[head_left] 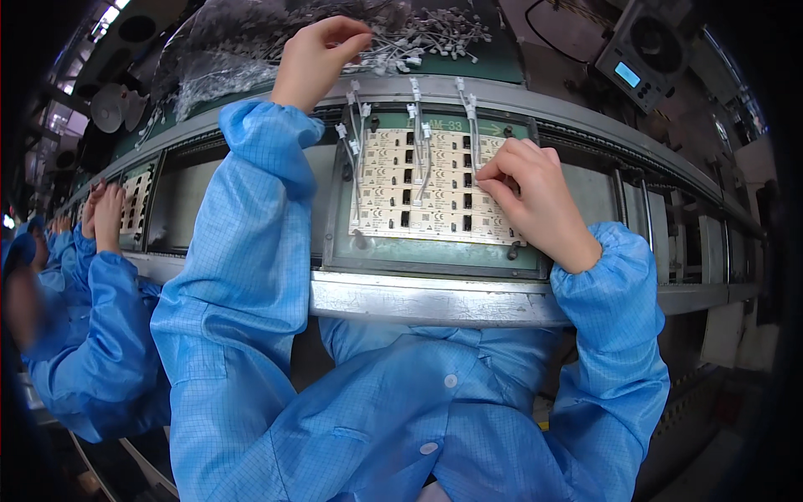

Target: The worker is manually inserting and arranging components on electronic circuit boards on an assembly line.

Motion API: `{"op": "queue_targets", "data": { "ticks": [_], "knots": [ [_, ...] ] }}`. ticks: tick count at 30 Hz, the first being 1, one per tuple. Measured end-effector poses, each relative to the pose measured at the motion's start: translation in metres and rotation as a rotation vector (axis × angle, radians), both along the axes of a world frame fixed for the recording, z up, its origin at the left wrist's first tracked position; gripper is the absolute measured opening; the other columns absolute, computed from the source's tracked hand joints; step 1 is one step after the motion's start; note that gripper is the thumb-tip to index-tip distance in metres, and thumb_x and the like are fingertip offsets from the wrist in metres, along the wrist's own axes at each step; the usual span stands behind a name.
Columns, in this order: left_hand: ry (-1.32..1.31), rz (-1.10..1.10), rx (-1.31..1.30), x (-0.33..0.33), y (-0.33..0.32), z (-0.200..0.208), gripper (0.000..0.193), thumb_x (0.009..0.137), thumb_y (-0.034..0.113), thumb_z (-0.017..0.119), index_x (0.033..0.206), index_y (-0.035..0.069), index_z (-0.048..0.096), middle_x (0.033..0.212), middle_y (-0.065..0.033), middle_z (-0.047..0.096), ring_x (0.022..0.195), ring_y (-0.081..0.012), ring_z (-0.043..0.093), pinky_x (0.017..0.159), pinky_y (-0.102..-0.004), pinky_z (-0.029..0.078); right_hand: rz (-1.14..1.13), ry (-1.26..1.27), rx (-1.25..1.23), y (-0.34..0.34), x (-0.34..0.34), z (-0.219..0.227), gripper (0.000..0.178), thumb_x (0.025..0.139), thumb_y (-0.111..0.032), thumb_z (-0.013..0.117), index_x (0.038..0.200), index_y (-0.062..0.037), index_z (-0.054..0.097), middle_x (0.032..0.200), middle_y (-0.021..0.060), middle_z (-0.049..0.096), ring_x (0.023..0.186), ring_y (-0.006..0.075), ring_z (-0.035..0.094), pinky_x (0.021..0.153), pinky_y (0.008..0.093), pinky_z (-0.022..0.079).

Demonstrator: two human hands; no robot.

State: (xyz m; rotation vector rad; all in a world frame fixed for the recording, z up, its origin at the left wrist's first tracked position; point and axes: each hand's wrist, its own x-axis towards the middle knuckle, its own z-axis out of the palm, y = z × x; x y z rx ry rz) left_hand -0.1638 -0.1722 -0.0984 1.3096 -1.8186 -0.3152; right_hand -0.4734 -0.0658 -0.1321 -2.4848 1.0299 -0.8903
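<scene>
A panel of cream-coloured circuit boards (389, 197) with black parts lies in a green fixture tray (435, 253) in front of me. Several short grey cables with white plugs (416, 111) run from the tray's far edge onto the panel. At the panel's right side, my right hand (535, 197) is closed in a pinch on the lower end of a cable (475, 138); its fingertips hide the plug there. Beyond the tray's far left corner, my left hand (320, 57) hangs by a heap of loose cables (427, 40), fingers curled together. What they hold, if anything, is hidden.
Metal rails (435, 299) run along the tray's near and far sides. A clear plastic bag (226, 63) lies under the cable heap. A device with a lit screen (627, 74) stands far right. At left, a co-worker's hands (104, 209) are over another board panel (136, 201).
</scene>
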Motion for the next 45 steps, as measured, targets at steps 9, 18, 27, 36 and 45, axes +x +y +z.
{"op": "queue_targets", "data": {
  "ticks": [9, 18, 27, 36, 45],
  "knots": [
    [0.132, 0.069, -0.179, -0.055, 0.067, 0.038, 0.012, 0.089, 0.006, 0.070, 0.096, -0.002, 0.070, 0.080, -0.0101, 0.072, 0.069, -0.0122, 0.066, 0.060, -0.0255, 0.050, -0.086, 0.115, -0.097, 0.011, 0.004, 0.006, 0.006, 0.082, -0.005, 0.069, 0.083, -0.0049, 0.063, 0.082, 0.0043, 0.057, 0.084, 0.0222, 0.056, 0.082, 0.0350, 0.036],
    [-0.861, 0.064, -0.699, -0.012, 0.030, 0.017, 0.008, 0.079, 0.011, 0.061, 0.087, 0.011, 0.059, 0.079, -0.0043, 0.056, 0.087, -0.0252, 0.056, 0.081, -0.0401, 0.039, -0.087, 0.171, -0.133, 0.015, 0.013, 0.014, 0.006, 0.081, -0.004, 0.068, 0.083, -0.0050, 0.063, 0.083, 0.0040, 0.057, 0.085, 0.0223, 0.056, 0.083, 0.0354, 0.036],
    [0.298, 0.027, -0.065, 0.004, 0.032, 0.018, 0.011, 0.090, 0.009, 0.070, 0.098, 0.002, 0.069, 0.086, -0.0054, 0.072, 0.079, -0.0118, 0.067, 0.070, -0.0255, 0.050, -0.077, 0.082, 0.025, 0.004, 0.008, 0.015, 0.004, 0.082, -0.004, 0.069, 0.083, -0.0028, 0.065, 0.079, 0.0053, 0.058, 0.074, 0.0206, 0.056, 0.076, 0.0323, 0.039],
    [0.650, -0.247, 0.183, -0.034, 0.058, 0.019, 0.014, 0.091, 0.007, 0.069, 0.102, 0.000, 0.067, 0.090, -0.0060, 0.071, 0.081, -0.0114, 0.065, 0.077, -0.0236, 0.051, -0.079, 0.073, 0.038, 0.003, 0.008, 0.012, 0.005, 0.082, -0.003, 0.069, 0.085, -0.0019, 0.065, 0.079, 0.0067, 0.058, 0.075, 0.0226, 0.055, 0.074, 0.0334, 0.040],
    [-0.020, -0.144, -0.296, -0.048, 0.100, 0.024, 0.010, 0.086, 0.010, 0.069, 0.095, 0.007, 0.067, 0.087, -0.0046, 0.071, 0.084, -0.0205, 0.068, 0.079, -0.0347, 0.048, -0.006, 0.326, -0.142, 0.025, 0.006, 0.032, 0.015, 0.087, -0.006, 0.065, 0.100, -0.0031, 0.070, 0.088, 0.0060, 0.058, 0.087, 0.0223, 0.055, 0.087, 0.0361, 0.036]
  ]
}}
